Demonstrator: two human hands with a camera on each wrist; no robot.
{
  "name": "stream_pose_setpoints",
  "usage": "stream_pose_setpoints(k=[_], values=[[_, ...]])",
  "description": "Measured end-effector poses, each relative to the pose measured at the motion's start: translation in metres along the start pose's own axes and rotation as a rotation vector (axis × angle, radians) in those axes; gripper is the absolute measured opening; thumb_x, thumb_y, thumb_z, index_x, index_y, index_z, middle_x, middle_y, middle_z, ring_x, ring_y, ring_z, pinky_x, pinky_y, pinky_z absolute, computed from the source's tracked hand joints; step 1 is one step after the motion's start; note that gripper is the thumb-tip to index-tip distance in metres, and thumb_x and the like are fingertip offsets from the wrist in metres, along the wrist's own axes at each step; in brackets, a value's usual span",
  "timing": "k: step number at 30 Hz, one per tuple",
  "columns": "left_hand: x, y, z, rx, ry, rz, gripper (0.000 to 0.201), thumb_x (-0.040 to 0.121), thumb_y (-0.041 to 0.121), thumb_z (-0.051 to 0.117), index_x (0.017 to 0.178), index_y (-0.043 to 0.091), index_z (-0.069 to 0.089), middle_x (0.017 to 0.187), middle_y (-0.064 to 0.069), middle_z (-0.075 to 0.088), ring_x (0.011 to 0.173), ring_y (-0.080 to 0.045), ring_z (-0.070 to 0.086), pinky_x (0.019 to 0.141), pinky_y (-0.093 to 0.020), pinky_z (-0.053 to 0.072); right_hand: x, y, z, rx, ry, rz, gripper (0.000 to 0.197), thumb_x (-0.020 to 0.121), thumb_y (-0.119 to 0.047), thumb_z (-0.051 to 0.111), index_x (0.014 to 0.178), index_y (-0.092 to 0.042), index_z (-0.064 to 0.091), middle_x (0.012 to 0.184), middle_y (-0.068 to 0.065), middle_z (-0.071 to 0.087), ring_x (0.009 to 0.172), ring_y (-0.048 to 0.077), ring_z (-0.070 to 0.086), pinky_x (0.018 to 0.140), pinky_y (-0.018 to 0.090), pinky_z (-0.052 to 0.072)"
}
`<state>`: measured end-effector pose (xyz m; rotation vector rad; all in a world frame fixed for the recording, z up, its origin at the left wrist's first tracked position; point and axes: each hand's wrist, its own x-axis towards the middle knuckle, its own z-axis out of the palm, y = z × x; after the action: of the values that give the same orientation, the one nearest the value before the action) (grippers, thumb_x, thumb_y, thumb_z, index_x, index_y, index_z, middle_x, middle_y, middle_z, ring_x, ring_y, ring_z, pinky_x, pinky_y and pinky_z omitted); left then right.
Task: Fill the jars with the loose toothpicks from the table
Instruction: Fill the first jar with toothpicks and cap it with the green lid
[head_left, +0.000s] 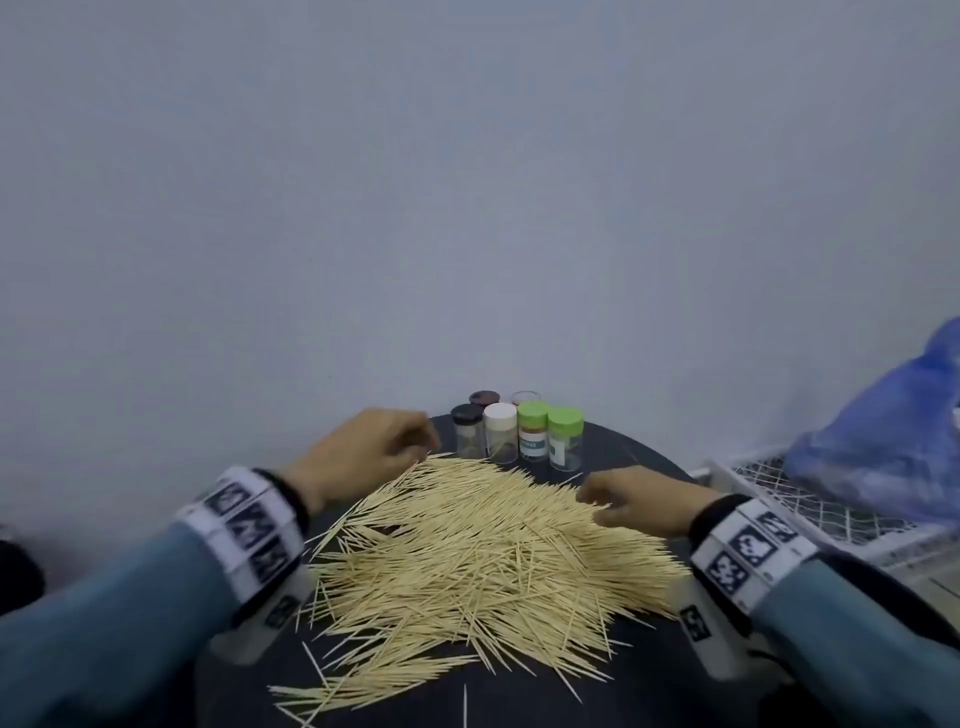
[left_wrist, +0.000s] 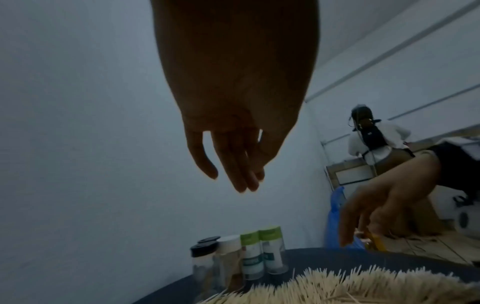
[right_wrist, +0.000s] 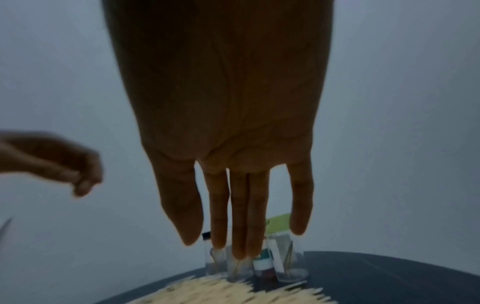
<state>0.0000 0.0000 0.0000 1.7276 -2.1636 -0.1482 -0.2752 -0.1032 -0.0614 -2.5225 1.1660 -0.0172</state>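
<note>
A wide pile of loose toothpicks (head_left: 483, 551) covers the middle of the round dark table (head_left: 628, 447). Several small clear jars (head_left: 519, 434) stand at its far edge, with black, white and green lids on the front ones. My left hand (head_left: 374, 447) hovers over the pile's far left corner, just left of the black-lidded jar (head_left: 467, 434). Its fingers (left_wrist: 241, 164) hang relaxed and hold nothing. My right hand (head_left: 623, 499) is low over the pile's right side. Its fingers (right_wrist: 239, 205) are straight and empty, pointing toward the jars (right_wrist: 259, 261).
A blue plastic bag (head_left: 883, 436) lies on a white wire basket (head_left: 779, 504) right of the table. A plain wall stands close behind the jars. Another person (left_wrist: 374, 139) is farther off in the left wrist view. Stray toothpicks reach the table's near edge.
</note>
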Motion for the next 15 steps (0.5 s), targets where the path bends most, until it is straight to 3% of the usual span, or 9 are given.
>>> stream_pose_setpoints(k=[3,8,15], values=[[0.048,0.017,0.021,0.106,-0.016,0.045,0.019,0.090,0.006,0.051,0.103,0.008,0.064,0.103,-0.006,0.068,0.096,-0.022,0.061,0.086,-0.033,0.046,0.014,0.000,0.011,-0.039,-0.088,0.069,0.043,0.095,-0.023,0.051,0.136,-0.018,0.043,0.141,0.002,0.045,0.128,0.016,0.042,0.106,0.028,0.034],[0.119,0.044,0.059,0.237,-0.122,0.088,0.026,0.091,0.006,0.047,0.115,0.008,0.055,0.118,-0.007,0.057,0.106,-0.020,0.053,0.083,-0.025,0.039,0.024,0.009,0.025,-0.112,-0.179,0.122,0.049,0.095,-0.017,0.047,0.142,-0.013,0.035,0.145,0.006,0.040,0.133,0.021,0.038,0.109,0.031,0.031],[0.189,0.058,0.105,0.373,-0.243,0.085,0.053,0.089,0.017,0.059,0.138,0.012,0.038,0.139,-0.006,0.042,0.127,-0.022,0.039,0.101,-0.040,0.040,0.033,0.025,0.032,-0.063,-0.212,0.125,0.051,0.092,-0.023,0.053,0.141,-0.017,0.037,0.142,0.004,0.043,0.130,0.020,0.041,0.108,0.031,0.034]])
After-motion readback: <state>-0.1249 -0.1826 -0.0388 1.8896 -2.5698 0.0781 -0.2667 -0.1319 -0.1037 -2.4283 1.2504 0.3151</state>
